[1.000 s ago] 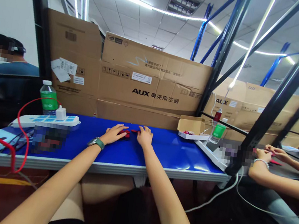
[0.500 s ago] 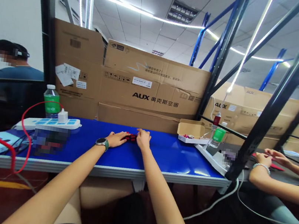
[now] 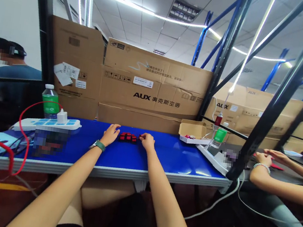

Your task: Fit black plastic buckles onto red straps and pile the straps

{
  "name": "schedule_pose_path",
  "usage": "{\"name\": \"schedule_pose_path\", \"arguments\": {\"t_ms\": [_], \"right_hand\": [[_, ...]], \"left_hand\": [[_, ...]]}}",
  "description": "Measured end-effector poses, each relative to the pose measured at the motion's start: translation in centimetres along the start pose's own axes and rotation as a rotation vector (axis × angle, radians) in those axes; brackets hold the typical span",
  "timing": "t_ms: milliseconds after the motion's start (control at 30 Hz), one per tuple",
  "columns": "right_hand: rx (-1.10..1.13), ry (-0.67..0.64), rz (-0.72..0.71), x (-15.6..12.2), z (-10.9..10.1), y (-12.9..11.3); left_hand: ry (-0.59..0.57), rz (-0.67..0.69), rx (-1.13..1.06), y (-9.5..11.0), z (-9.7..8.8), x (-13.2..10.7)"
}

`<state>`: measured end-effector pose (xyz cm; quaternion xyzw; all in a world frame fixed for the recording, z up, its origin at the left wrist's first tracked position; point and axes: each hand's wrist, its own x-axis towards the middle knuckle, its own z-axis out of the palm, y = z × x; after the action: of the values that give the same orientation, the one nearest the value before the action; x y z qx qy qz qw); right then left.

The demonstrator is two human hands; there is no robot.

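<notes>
Blue desk (image 3: 173, 158), cardboard panel (image 3: 156, 84) behind. Left hand (image 3: 110, 136) has just come off red-and-black pieces (image 3: 127, 137): loosely open, seemingly empty. Pieces lie bunched between hands, now uncovered, easier to reach. Right hand (image 3: 146, 141) curled just right of them; cannot tell whether gripping anything. Lidded box (image 3: 193, 127), right rear, holds small reddish items (image 3: 189, 136).
</notes>
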<state>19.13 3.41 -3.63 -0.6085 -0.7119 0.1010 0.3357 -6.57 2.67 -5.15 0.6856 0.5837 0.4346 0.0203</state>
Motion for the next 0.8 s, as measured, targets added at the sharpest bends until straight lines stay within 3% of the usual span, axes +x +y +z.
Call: {"name": "schedule_pose_path", "arguments": {"t_ms": [167,433,667,800], "right_hand": [[0.249,0.078,0.044,0.6,-0.3,0.3],[-0.085,0.105,0.157,-0.6,-0.3,-0.2],[0.089,0.104,0.113,0.0,-0.3,0.0],[0.041,0.058,0.152,0.2,0.1,0.1]], "left_hand": [[-0.014,0.051,0.009,-0.6,0.7,0.0],[-0.076,0.069,-0.007,-1.1,1.0,0.0],[-0.078,0.082,-0.005,-1.5,1.2,0.0],[-0.083,0.087,0.003,-1.7,1.3,0.1]]}}
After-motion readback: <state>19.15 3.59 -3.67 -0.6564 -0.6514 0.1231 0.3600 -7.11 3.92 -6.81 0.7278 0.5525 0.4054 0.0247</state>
